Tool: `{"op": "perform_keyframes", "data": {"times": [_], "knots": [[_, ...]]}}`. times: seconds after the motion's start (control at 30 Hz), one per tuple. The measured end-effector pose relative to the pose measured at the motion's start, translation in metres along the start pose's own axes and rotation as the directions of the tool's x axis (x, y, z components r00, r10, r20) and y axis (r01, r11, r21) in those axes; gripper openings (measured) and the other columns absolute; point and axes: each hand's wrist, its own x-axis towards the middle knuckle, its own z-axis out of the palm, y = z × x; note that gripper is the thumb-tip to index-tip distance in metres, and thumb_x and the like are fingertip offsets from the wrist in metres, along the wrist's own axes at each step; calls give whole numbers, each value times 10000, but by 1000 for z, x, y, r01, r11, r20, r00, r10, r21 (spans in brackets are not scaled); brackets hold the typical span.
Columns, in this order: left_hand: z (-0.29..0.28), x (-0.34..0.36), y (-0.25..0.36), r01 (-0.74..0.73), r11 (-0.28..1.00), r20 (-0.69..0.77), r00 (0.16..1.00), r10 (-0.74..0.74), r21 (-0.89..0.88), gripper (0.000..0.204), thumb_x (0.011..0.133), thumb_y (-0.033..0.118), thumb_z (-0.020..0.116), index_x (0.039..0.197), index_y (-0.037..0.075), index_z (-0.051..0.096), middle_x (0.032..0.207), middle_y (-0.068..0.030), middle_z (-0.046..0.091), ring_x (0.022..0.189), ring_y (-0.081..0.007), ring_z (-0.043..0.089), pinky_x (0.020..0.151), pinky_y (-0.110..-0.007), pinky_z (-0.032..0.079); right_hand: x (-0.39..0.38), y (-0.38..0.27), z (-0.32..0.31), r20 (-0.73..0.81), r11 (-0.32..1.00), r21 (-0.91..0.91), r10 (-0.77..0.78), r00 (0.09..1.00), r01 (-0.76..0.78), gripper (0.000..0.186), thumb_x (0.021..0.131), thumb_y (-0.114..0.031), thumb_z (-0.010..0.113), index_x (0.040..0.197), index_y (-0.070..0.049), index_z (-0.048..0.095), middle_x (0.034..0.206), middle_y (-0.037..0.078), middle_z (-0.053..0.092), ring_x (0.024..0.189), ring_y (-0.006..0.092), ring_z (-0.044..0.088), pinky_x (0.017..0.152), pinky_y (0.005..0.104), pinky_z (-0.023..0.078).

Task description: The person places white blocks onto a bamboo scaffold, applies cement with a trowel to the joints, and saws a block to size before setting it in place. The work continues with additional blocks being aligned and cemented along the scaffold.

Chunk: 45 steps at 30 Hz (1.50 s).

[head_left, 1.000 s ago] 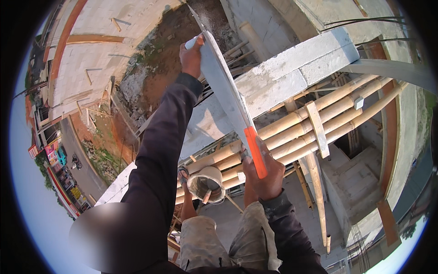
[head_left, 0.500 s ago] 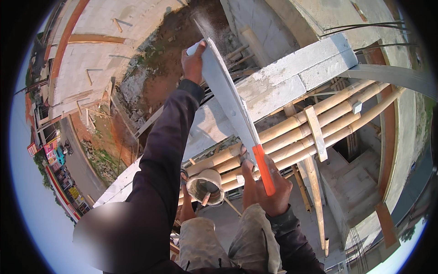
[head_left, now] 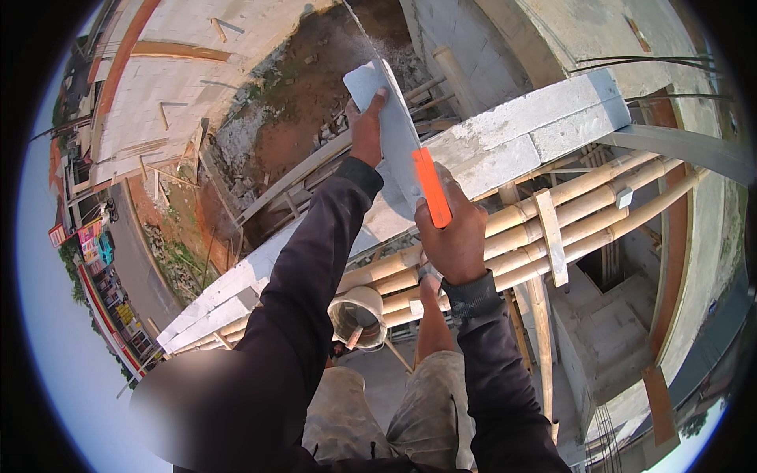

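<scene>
My right hand [head_left: 459, 232] is closed round the orange handle of a handsaw [head_left: 432, 189], whose blade points away from me. The blade stands on edge along a pale grey lightweight concrete block [head_left: 397, 162], and dust hangs near its far part. My left hand [head_left: 368, 130] grips the far end of that block, left of the blade, thumb on the upper face. Beneath lies the top of a block wall [head_left: 505, 154]. How deep the blade sits in the block cannot be made out.
Bamboo poles [head_left: 576, 195] run along the near side of the wall, with a wooden crosspiece [head_left: 550, 236] over them. A bucket [head_left: 341, 321] with a tool handle in it hangs or stands near my legs. Beyond the wall, rubble and soil [head_left: 276, 118] lie far below.
My right hand has pushed the saw forward, away from me, so its handle is now close to the block. My left hand still holds the block; it sits slightly lower and further right in view.
</scene>
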Motion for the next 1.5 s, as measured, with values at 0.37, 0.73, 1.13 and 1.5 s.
{"op": "perform_keyframes", "data": {"times": [0.37, 0.73, 1.13, 1.5], "knots": [[14, -31, 4, -20, 998, -14, 1000, 21, 57, 600, 861, 366, 799, 1249, -30, 569, 1048, -104, 676, 847, -185, 647, 759, -338, 537, -111, -4, -45, 21, 981, -63, 185, 983, -183, 575, 786, -28, 611, 1360, -14, 569, 899, 207, 703, 736, 373, 696, 636, 391, 577], [15, -35, 6, -107, 990, 28, 994, 104, 96, 545, 886, 337, 770, 1241, -33, 586, 1042, -97, 678, 857, -184, 649, 773, -343, 533, -111, -3, -50, 34, 971, -35, 236, 971, -234, 517, 813, 12, 570, 1328, -21, 599, 1210, 215, 677, 877, 362, 724, 725, 402, 591], [11, -26, -6, -35, 999, -19, 999, 36, 32, 603, 867, 364, 792, 1259, -34, 566, 1089, -93, 663, 903, -174, 629, 804, -333, 510, -89, -11, -50, 12, 987, 4, 158, 987, -158, 581, 777, 5, 590, 1357, -15, 559, 1181, 225, 682, 868, 403, 706, 741, 452, 590], [14, -33, 0, -43, 998, 35, 999, 41, 49, 627, 848, 387, 805, 1261, -21, 568, 1082, -84, 665, 897, -165, 633, 801, -332, 517, -32, -5, -27, 51, 983, -27, 183, 982, -182, 532, 793, -44, 645, 1316, 18, 572, 925, 250, 700, 818, 414, 698, 685, 441, 584]]}}
